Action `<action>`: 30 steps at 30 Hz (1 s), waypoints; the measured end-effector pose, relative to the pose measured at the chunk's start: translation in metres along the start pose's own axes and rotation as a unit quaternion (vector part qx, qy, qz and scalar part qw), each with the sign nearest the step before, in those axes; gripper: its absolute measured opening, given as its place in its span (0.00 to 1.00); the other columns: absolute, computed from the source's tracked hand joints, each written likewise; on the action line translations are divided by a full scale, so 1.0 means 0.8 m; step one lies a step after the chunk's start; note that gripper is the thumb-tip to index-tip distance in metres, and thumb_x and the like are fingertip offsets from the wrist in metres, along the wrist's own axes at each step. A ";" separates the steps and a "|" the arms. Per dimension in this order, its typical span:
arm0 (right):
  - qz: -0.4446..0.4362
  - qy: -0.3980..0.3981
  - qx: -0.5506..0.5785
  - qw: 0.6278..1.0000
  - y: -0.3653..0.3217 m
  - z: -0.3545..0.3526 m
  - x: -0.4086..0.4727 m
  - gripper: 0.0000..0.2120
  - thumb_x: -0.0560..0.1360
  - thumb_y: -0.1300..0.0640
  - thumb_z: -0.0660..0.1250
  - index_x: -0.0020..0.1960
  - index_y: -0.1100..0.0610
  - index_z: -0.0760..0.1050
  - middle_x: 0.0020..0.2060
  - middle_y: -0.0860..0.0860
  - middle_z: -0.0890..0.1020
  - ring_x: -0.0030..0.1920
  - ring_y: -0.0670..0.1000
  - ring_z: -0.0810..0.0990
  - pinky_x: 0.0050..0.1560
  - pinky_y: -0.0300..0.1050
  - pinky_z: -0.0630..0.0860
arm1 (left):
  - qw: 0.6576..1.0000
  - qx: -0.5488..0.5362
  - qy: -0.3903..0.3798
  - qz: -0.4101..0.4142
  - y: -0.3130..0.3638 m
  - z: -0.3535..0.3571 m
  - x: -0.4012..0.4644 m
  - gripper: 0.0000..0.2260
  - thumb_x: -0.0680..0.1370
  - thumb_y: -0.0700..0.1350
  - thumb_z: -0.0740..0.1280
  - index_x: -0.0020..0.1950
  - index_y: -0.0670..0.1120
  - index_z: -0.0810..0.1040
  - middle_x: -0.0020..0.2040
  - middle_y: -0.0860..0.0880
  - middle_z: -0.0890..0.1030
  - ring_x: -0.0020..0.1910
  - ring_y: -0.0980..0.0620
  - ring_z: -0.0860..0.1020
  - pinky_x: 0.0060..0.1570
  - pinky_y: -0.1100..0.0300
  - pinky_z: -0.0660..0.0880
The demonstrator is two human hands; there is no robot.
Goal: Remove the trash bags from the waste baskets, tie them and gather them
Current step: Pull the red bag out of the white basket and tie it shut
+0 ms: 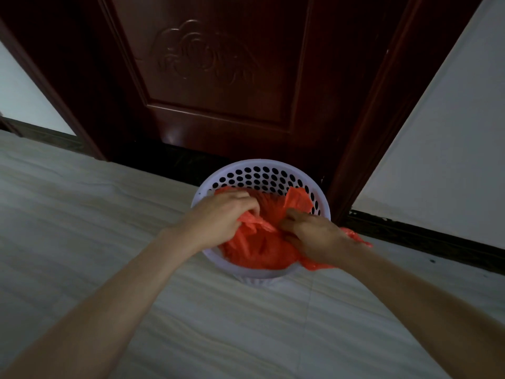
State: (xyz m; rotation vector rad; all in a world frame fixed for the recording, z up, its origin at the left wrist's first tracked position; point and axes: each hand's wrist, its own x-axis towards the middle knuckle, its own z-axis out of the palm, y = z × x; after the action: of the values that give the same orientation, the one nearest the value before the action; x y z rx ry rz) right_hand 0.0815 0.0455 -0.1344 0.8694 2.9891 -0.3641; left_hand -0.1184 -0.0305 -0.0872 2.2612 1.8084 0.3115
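My left hand [224,214] reaches in from the lower left, forearm bare, and its fingers are pinched shut on a gathered fold of the red bag [257,250] near the left side of the basket [262,166]. That fold runs as a twisted strip from under my left fingers toward my right hand. The bag sits inside the basket, directly under and between both hands, bunched and wrinkled, with its far edge loose against the perforated back wall just beyond my fingertips. The basket is white, round, with rows of holes, and it stands on the pale floor [82,242] below my hands. My right hand [314,236] comes in from the lower right and is clenched on the bag's plastic close to the near right rim; its fingertips almost meet those of my left. Past my right wrist, part of the bag spills out over the rim and lies on the floor. Beyond both hands stands a dark carved door [218,86], with a white wall [437,146] to the right of it.
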 end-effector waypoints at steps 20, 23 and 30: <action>0.193 0.146 0.292 0.925 -0.001 0.002 0.035 0.05 0.76 0.62 0.62 0.43 0.61 0.75 0.35 0.47 0.75 0.36 0.43 0.72 0.38 0.28 0.67 | 0.754 -0.482 0.278 -0.348 -0.041 0.012 0.048 0.19 0.72 0.55 0.67 0.58 0.46 0.77 0.54 0.46 0.81 0.54 0.49 0.78 0.57 0.55 0.73; 0.299 0.175 0.368 0.863 0.004 -0.006 0.058 0.08 0.77 0.63 0.59 0.49 0.64 0.77 0.33 0.49 0.75 0.32 0.45 0.72 0.33 0.34 0.67 | 0.722 -0.484 0.383 -0.314 -0.045 0.008 0.026 0.13 0.70 0.62 0.60 0.42 0.56 0.79 0.41 0.58 0.80 0.44 0.58 0.77 0.51 0.59 0.72; 0.390 0.130 0.450 0.793 -0.007 -0.023 0.081 0.13 0.77 0.64 0.53 0.55 0.60 0.74 0.33 0.52 0.77 0.33 0.50 0.76 0.32 0.40 0.74 | 0.792 -0.321 0.277 -0.439 -0.042 0.069 0.002 0.21 0.79 0.47 0.58 0.70 0.41 0.63 0.66 0.34 0.69 0.65 0.37 0.68 0.59 0.57 0.64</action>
State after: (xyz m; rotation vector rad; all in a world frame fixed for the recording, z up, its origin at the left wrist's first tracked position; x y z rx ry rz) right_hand 0.0248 0.0792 -0.1196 2.2041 2.1566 -1.7508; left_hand -0.1323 -0.0246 -0.1501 0.7612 2.2892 1.2355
